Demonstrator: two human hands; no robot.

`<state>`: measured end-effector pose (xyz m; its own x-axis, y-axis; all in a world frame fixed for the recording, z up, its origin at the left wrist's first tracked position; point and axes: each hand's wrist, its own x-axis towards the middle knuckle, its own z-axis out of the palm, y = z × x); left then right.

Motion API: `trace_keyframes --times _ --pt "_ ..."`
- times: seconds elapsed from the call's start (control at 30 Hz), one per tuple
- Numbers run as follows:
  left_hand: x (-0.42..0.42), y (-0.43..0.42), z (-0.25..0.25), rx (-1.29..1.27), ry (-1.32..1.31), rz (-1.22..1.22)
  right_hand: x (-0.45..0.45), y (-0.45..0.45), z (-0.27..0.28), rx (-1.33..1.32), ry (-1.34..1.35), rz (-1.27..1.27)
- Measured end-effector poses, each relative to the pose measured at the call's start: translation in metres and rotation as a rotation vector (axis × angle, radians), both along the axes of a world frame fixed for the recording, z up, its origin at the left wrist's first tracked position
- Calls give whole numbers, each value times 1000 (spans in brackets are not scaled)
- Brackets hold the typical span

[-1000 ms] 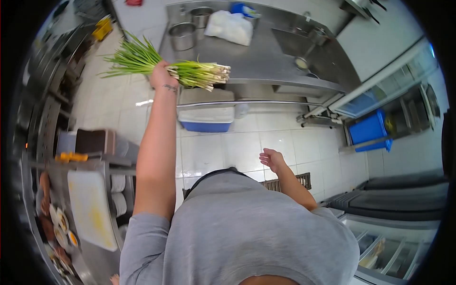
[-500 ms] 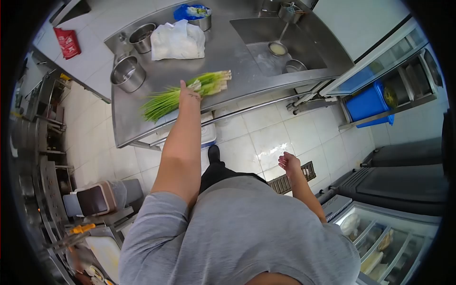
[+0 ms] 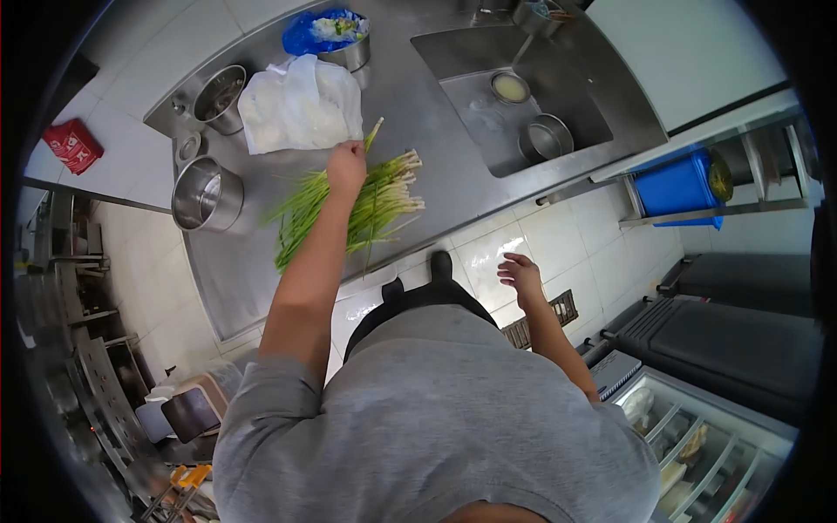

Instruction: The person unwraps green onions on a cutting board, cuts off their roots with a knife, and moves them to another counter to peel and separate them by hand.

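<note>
left hand (image 3: 346, 166) has moved up from mid-bunch to the bag's (image 3: 296, 105) edge, scallions (image 3: 388, 193) now fanned on the tabletop (image 3: 453, 166), so apparently set down; its fingers curl, can't tell what they pinch, right hand (image 3: 520, 272) empty, fingers loosely spread.

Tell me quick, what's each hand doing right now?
Left hand: looks curled at the edge of the white bag; whether it grips anything cannot be told.
Right hand: open, holding nothing.
</note>
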<state>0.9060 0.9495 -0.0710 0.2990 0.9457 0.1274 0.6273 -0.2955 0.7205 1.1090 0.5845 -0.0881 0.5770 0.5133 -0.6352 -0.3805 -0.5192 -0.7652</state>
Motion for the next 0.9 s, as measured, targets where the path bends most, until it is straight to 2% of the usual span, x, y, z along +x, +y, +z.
trace_keyframes --times 0.1,0.17,0.27,0.3,0.33,0.4,0.43,0.5,0.53,0.63,0.8,0.83,0.9 --pt "7 31 -58 31 333 -47 6 71 15 113 -76 175" --pt "15 34 -74 8 580 -52 12 122 24 178 -156 328" --pt "17 19 -68 153 606 -45 24 197 26 348 -457 567" --pt "21 7 -35 92 520 -79 25 220 33 424 -548 592" --pt "25 4 -18 193 427 -74 25 244 44 501 -640 617" --pt "34 -3 5 391 243 -65 17 285 52 511 -533 545" --pt "42 -11 23 201 84 -77 15 298 55 509 -477 511" --pt "58 -23 60 -160 -240 -92 18 320 69 558 28 629" --pt "62 -26 71 -178 -275 -57 19 329 74 570 283 682" --pt "66 -34 79 -245 -374 35 20 343 78 625 333 788" --pt "65 -43 65 -315 -621 169 31 346 77 575 516 764" --pt "65 -45 67 -296 -587 195 35 347 78 579 571 740" --pt "66 -54 76 -213 -270 214 40 348 77 569 700 735"
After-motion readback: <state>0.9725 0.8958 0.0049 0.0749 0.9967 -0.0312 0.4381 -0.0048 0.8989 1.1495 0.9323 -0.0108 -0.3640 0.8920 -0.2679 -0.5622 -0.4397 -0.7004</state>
